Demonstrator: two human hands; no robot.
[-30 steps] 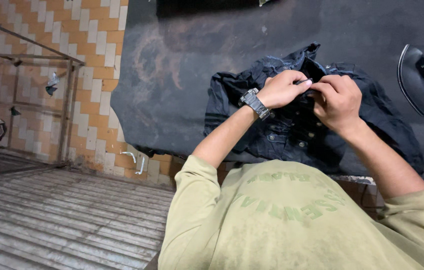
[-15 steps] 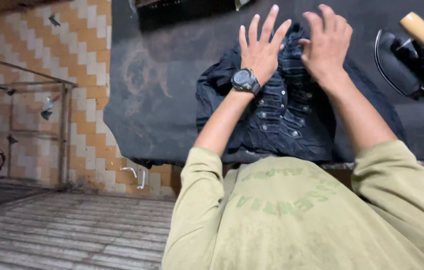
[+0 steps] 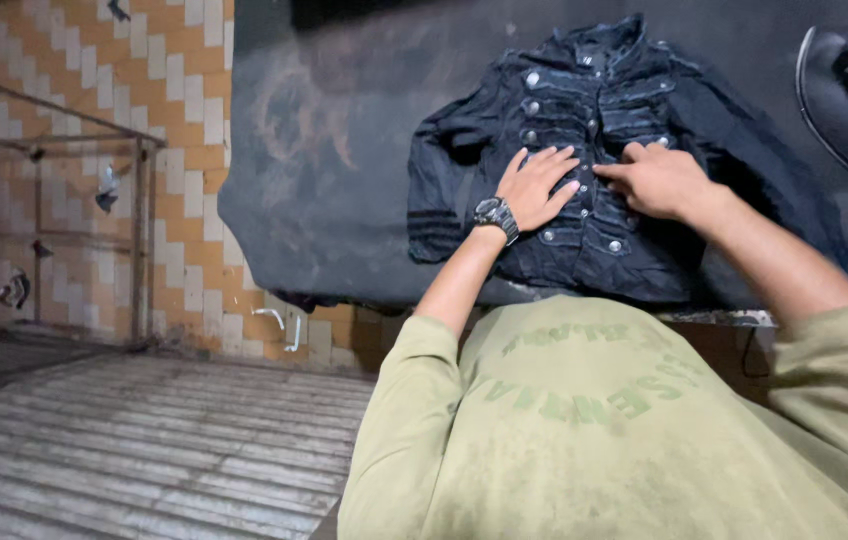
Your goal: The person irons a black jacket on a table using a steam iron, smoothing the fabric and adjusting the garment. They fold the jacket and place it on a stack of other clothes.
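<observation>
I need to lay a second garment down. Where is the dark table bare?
The table is bare left of the jacket, out to its left edge. The right is crowded: jacket sleeve and a round black object. Both hands, left and right, press the jacket's middle.

Black jacket [image 3: 594, 150] with silver buttons and paler stripes at the cuff, lying on a dark grey surface [image 3: 344, 130]; black watch [image 3: 496, 213]; faded olive shirt [image 3: 594, 440] with paler green lettering; wall [image 3: 74, 100] tiled in orange and cream zigzag.
</observation>
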